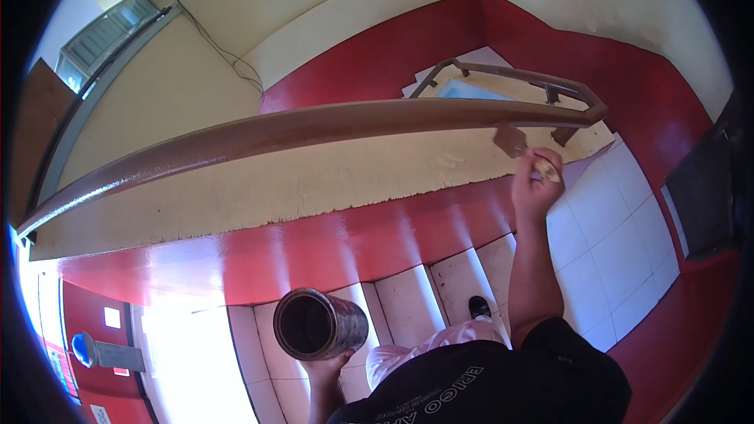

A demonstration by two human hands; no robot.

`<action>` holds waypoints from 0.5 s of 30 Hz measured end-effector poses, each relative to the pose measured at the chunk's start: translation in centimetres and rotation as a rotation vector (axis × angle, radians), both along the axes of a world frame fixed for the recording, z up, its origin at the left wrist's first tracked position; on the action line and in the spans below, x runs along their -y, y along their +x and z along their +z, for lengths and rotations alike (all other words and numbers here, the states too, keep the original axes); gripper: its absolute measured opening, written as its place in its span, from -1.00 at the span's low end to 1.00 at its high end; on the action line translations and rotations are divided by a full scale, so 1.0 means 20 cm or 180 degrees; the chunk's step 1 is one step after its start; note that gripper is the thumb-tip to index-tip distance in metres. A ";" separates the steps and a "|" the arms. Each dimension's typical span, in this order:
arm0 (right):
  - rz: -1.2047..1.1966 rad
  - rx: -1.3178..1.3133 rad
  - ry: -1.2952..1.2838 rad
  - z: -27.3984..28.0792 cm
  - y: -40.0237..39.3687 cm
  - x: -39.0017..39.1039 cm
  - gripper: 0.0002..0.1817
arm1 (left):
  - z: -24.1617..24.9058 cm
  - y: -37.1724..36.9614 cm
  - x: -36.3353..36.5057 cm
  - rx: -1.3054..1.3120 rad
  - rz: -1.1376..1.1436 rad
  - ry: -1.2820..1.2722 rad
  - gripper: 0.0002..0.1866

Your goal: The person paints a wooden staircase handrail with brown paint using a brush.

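Observation:
In my right hand (539, 180) is a paintbrush (511, 141), its fingers closed round the light-coloured handle. The brush's wide brown bristles are right by the underside of the brown handrail (330, 124), near its far end. Low in the view, my left hand (326, 363) grips a paint can (345, 323) from below and the side. Brown paint coats the can's rim and outside, its mouth faces me, and the inside looks dark. The rail has a wet-looking shine at its left end.
Under the rail runs a cream wall (236, 188) with a red lower band (314, 243). White tiled steps (408, 298) lie below me, with my dark shoe (479, 307) on one. A tiled landing (605, 235) is at right. Farther off, another brown rail (510, 72) bends round the stairwell.

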State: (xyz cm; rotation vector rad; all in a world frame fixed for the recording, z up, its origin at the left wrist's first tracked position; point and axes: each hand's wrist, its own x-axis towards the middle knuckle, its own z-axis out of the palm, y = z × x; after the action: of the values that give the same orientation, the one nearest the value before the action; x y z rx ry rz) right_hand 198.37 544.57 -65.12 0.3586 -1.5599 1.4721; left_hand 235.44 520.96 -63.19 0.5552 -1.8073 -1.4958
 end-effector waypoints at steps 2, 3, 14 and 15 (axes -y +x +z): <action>0.0203 -0.0413 0.0383 0.17 0.05 0.14 -0.91 | 0.03 0.08 -0.04 0.0080 0.0102 0.0101 0.14; 0.0363 -0.0770 0.0511 0.34 0.10 0.26 -0.91 | 0.04 0.06 -0.08 -0.0063 0.0215 0.0164 0.12; 0.0470 0.1849 0.0169 0.50 -0.42 -0.06 -0.82 | 0.07 0.02 -0.31 -0.0180 0.0085 -0.0036 0.14; 0.0253 0.1662 0.0308 0.52 -0.44 -0.16 -0.81 | 0.07 0.02 -0.31 -0.0159 0.0040 -0.0049 0.13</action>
State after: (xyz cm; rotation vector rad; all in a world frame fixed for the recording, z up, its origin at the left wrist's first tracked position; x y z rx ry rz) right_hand 189.50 547.85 -54.67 0.0907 -2.0518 1.6397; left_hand 235.86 527.16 -61.88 0.5162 -1.7724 -1.4733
